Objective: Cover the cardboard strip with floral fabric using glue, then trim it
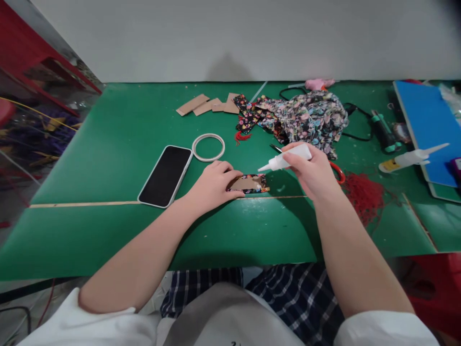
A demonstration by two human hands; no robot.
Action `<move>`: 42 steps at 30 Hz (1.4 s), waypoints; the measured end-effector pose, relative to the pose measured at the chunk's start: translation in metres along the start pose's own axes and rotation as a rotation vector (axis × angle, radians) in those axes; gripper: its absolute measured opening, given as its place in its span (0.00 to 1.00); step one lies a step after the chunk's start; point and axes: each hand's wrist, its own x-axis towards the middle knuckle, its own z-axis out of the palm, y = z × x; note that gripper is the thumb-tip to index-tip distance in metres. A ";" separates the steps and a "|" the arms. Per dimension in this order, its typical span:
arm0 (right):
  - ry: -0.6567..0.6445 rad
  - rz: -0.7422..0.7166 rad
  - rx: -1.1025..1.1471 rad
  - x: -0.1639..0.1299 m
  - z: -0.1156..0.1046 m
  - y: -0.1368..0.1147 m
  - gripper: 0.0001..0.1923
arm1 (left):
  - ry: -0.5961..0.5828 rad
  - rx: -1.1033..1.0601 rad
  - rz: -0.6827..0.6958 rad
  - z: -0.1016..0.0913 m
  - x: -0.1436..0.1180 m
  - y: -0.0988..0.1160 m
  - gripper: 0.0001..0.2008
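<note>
My left hand presses down on a small cardboard piece wrapped in floral fabric lying on the green table. A white glue bottle is gripped in my right hand, its nozzle pointing left and down toward the right end of the piece. A small white blob sits on the cardboard near the nozzle tip. Red-handled scissors lie partly hidden behind my right hand.
A black phone and a white ring lie left of my hands. Cardboard strips and bunched floral fabric sit further back. Red thread, a second glue bottle, a glue gun and a blue board occupy the right.
</note>
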 end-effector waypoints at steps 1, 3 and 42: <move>0.029 0.004 -0.007 0.002 -0.001 0.003 0.12 | 0.001 0.001 -0.004 0.001 0.000 0.000 0.27; 0.070 0.027 -0.037 0.005 -0.002 0.009 0.13 | -0.006 -0.003 -0.005 0.001 0.000 0.001 0.27; 0.010 0.018 -0.404 0.005 0.001 0.017 0.19 | -0.006 -0.009 -0.006 0.001 -0.001 0.000 0.26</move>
